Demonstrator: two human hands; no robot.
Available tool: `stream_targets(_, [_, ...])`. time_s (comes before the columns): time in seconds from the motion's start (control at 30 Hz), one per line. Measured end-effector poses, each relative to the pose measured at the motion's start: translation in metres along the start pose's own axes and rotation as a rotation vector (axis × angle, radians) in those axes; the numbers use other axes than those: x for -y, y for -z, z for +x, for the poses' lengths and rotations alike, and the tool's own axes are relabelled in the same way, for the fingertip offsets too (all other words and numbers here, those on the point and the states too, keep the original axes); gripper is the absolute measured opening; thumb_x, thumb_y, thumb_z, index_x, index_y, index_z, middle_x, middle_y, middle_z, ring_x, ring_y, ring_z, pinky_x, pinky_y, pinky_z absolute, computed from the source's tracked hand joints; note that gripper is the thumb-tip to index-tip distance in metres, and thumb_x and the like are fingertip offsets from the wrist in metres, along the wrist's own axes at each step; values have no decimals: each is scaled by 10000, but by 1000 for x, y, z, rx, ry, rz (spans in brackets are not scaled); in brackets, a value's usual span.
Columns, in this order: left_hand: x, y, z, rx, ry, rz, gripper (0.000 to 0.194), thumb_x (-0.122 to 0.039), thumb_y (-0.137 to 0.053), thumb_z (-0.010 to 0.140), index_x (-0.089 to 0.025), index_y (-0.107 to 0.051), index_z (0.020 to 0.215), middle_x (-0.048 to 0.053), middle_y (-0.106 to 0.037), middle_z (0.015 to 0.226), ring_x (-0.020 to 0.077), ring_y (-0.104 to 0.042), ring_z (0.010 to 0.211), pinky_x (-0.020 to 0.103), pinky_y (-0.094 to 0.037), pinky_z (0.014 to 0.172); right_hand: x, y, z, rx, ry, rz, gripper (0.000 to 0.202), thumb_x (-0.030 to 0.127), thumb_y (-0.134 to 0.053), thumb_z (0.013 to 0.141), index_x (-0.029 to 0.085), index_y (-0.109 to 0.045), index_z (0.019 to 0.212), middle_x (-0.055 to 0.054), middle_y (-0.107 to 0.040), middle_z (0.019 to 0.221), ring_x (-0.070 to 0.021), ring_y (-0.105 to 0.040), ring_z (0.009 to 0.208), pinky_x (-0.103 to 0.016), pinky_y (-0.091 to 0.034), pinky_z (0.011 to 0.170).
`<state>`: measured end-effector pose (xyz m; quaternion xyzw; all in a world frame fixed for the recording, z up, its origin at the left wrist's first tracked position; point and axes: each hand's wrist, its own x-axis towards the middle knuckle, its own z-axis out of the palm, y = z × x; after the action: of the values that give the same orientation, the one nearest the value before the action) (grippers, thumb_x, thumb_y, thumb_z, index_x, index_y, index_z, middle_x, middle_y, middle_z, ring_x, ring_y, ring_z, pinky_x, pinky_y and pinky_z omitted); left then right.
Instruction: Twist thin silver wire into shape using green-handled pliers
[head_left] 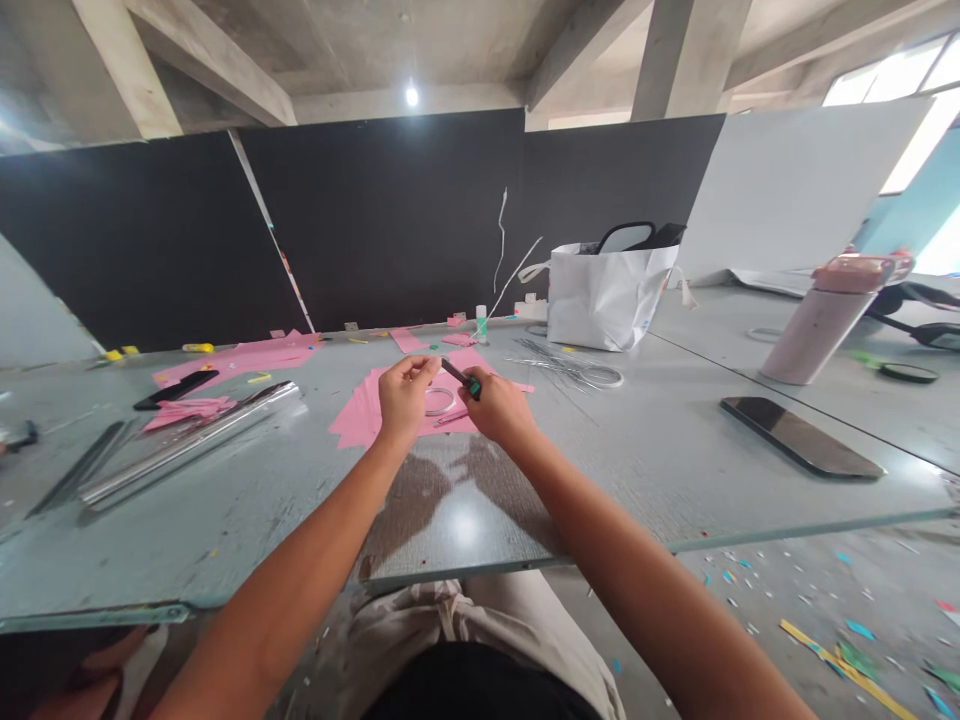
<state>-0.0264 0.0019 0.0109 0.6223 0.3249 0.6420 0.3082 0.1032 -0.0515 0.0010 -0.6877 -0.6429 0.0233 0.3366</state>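
Note:
My right hand (499,402) is closed around a dark tool with a green part (473,387), which looks like pliers or a cutter. The tool's dark end points up and left toward my left hand (406,392). That hand is closed, thumb and fingers pinched together at the tool's tip; what they pinch is too small to make out. Beneath both hands lie overlapping pink paper sheets (360,412) on the grey table (315,520). A silvery ring (441,402) shows between the hands, above the paper.
Thin wires (555,368) lie right of the paper. Behind stand a glue stick (481,322) and a white paper bag (600,300). A phone (799,437) and pink bottle (821,325) are at right. At left are a foil roll (191,445) and more pink paper (255,355).

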Motion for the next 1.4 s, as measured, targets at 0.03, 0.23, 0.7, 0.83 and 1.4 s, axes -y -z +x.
stream_targets(0.03, [0,0,0,-13,2,-13,204,-402,-690,677,-198,-688,673,-4,-600,617,126,-517,614,245,-418,589,0,1,0,-5,-8,-2,345,326,-482,921,248,-563,1248,-73,-703,1082,-240,-630,977,-297,-408,792])
stream_targets(0.23, [-1,-1,0,-7,29,-37,216,-408,-708,645,-194,-682,657,-1,-603,618,130,-519,624,254,-434,606,5,4,-4,-47,37,-17,294,355,-461,931,257,-602,1169,-53,-720,999,-249,-596,979,-302,-387,797])
stream_targets(0.7, [-3,-3,-4,-1,55,-62,233,-422,-703,648,-193,-659,644,-2,-600,640,124,-504,627,263,-426,628,6,-2,-2,-39,67,165,159,319,-498,900,235,-602,986,-32,-704,865,-194,-632,805,-245,-356,640])
stream_targets(0.83, [-3,-3,-4,6,35,-61,254,-436,-717,658,-191,-652,643,-5,-590,621,126,-514,621,262,-423,618,7,-1,-2,-39,53,201,161,321,-483,900,235,-593,981,-28,-694,851,-190,-623,790,-246,-364,647])
stream_targets(1.4, [-2,14,2,95,-301,286,180,-369,-638,785,-195,-635,834,11,-667,803,121,-572,677,250,-459,697,3,-2,-1,-27,35,224,148,323,-499,878,224,-598,925,-48,-686,837,-192,-600,747,-256,-364,629])
